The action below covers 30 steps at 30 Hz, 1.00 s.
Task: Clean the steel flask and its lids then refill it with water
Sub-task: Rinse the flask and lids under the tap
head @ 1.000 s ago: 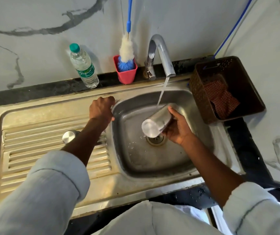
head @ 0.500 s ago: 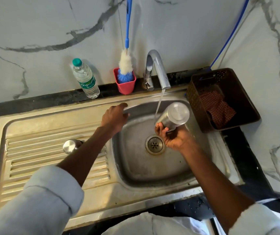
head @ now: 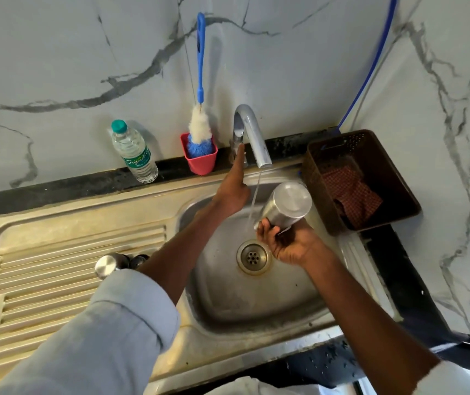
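Head view: your right hand (head: pixel 290 243) grips the steel flask (head: pixel 286 206), base up, tilted over the sink (head: pixel 228 309) beside the running tap (head: pixel 252 135). Your left hand (head: pixel 232 189), fingers straight, reaches the tap's base. One lid (head: pixel 107 265) lies on the drainboard (head: pixel 57 269).

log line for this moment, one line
left hand: reaching to tap | right hand: holding steel flask base-up over sink | water running

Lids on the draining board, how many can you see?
2. A steel lid lies on the draining board left of the sink; a darker lid sits right beside it, partly hidden by the left arm. More may be hidden.
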### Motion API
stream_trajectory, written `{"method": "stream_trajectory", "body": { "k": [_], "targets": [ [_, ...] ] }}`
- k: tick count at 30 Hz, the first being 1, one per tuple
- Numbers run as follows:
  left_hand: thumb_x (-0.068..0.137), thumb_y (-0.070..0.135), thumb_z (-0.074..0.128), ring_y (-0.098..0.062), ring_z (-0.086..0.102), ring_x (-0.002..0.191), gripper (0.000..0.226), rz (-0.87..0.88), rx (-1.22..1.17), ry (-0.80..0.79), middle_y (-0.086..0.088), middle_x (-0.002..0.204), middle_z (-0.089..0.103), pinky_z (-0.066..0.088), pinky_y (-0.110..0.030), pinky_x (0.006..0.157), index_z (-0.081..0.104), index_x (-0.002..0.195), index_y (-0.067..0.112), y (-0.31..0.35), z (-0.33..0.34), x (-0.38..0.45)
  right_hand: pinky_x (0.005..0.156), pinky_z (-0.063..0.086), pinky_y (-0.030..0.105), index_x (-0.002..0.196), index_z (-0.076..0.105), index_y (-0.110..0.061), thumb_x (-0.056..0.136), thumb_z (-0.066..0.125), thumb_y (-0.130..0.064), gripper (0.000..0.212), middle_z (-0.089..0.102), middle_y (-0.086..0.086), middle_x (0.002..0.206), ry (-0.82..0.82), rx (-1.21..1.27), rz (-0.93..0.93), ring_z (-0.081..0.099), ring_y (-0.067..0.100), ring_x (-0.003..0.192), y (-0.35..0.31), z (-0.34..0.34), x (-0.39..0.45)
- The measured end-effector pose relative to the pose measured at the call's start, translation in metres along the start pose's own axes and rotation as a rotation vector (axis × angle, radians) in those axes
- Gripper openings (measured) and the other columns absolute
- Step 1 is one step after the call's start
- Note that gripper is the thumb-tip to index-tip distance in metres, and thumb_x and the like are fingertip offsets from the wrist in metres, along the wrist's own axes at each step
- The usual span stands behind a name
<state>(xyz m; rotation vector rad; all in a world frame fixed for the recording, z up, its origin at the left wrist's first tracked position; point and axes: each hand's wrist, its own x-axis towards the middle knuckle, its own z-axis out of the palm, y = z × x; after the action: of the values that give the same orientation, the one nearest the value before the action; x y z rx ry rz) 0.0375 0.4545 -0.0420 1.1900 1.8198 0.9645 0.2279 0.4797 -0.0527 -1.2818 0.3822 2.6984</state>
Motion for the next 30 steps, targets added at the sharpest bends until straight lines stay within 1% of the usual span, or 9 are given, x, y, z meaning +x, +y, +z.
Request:
{"method": "stream_trajectory", "body": {
  "k": [3, 8, 11, 14, 16, 20, 25, 28, 30],
  "targets": [
    [0.073, -0.028, 0.04, -0.016, 0.012, 0.16, 0.111, -0.012, -0.129, 0.02, -0.003, 0.175, 0.01, 0.018, -0.035, 0.13, 0.007, 0.168, 0.019, -0.003, -0.004, -0.004, 0.041, 0.055, 0.028, 0.118, 0.055, -0.002, 0.087, 0.067, -0.051, 0.059, 0.059, 0.017, 0.098, 0.004, -0.026, -0.051, 0.071, 0.03, 0.061, 0.003, 0.006, -0.001],
    [0.083, -0.022, 0.044, -0.006, 0.035, 0.15, 0.091, -0.082, -0.129, 0.283, 0.002, 0.165, 0.039, 0.031, -0.033, 0.126, 0.03, 0.164, 0.018, -0.014, 0.003, -0.066, 0.036, 0.05, 0.025, 0.106, 0.061, -0.005, 0.088, 0.063, -0.05, 0.049, 0.064, 0.015, 0.085, 0.136, -0.173, -0.079, 0.07, 0.029, 0.058, 0.014, 0.012, 0.003],
    [0.085, -0.012, 0.052, 0.008, 0.057, 0.122, 0.069, 0.002, -0.179, 0.374, 0.011, 0.142, 0.061, 0.049, -0.024, 0.11, 0.052, 0.15, 0.014, -0.023, 0.001, -0.11, 0.038, 0.051, 0.024, 0.106, 0.062, -0.002, 0.089, 0.064, -0.052, 0.053, 0.066, 0.019, 0.083, 0.133, -0.186, -0.181, 0.07, 0.029, 0.059, 0.024, 0.021, -0.01],
    [0.088, 0.006, 0.06, -0.015, 0.059, 0.132, 0.053, 0.081, -0.232, 0.446, 0.003, 0.139, 0.065, 0.051, -0.051, 0.109, 0.061, 0.14, 0.014, -0.03, -0.002, -0.144, 0.036, 0.049, 0.024, 0.102, 0.063, -0.003, 0.091, 0.059, -0.048, 0.047, 0.067, 0.017, 0.078, 0.177, -0.218, -0.145, 0.07, 0.029, 0.056, 0.04, 0.011, -0.006],
    [0.092, 0.02, 0.067, -0.023, 0.058, 0.135, 0.05, 0.118, -0.246, 0.37, 0.002, 0.142, 0.063, 0.049, -0.058, 0.108, 0.06, 0.141, 0.017, -0.025, -0.003, -0.161, 0.036, 0.049, 0.023, 0.098, 0.065, -0.002, 0.091, 0.059, -0.048, 0.047, 0.068, 0.016, 0.076, 0.216, -0.238, -0.108, 0.07, 0.029, 0.055, 0.054, 0.006, -0.006],
    [0.08, 0.035, 0.086, -0.016, 0.056, 0.137, 0.076, 0.165, -0.211, 0.084, 0.006, 0.143, 0.062, 0.043, -0.04, 0.116, 0.052, 0.147, 0.021, 0.007, -0.004, -0.178, 0.039, 0.053, 0.025, 0.098, 0.066, 0.002, 0.091, 0.063, -0.053, 0.056, 0.068, 0.022, 0.074, 0.173, -0.344, -0.112, 0.066, 0.029, 0.049, 0.073, 0.021, -0.019],
    [0.067, 0.014, 0.099, -0.006, 0.064, 0.121, 0.083, 0.213, -0.119, 0.174, 0.003, 0.13, 0.069, 0.046, -0.019, 0.105, 0.058, 0.14, 0.009, 0.032, -0.006, -0.178, 0.043, 0.054, 0.023, 0.1, 0.062, 0.0, 0.087, 0.063, -0.06, 0.062, 0.061, 0.013, 0.072, 0.156, -0.423, -0.05, 0.057, 0.018, 0.046, 0.076, 0.021, -0.03],
    [0.065, 0.024, 0.101, -0.001, 0.065, 0.117, 0.08, 0.221, -0.051, 0.194, 0.01, 0.125, 0.071, 0.048, -0.018, 0.102, 0.063, 0.135, 0.017, 0.044, -0.007, -0.182, 0.047, 0.055, 0.026, 0.096, 0.066, -0.001, 0.09, 0.048, -0.07, 0.071, 0.069, 0.016, 0.075, 0.287, -0.874, -0.123, 0.068, 0.027, 0.056, 0.07, 0.015, -0.043],
    [0.065, 0.026, 0.1, 0.005, 0.063, 0.113, 0.078, 0.195, -0.051, 0.239, 0.015, 0.123, 0.07, 0.047, -0.016, 0.099, 0.064, 0.134, 0.021, 0.05, -0.006, -0.183, 0.062, 0.06, 0.035, 0.098, 0.068, -0.012, 0.093, 0.051, -0.053, 0.044, 0.075, 0.012, 0.09, 0.447, -1.323, -0.501, 0.074, 0.029, 0.073, 0.066, 0.009, -0.05]
  ]
}}
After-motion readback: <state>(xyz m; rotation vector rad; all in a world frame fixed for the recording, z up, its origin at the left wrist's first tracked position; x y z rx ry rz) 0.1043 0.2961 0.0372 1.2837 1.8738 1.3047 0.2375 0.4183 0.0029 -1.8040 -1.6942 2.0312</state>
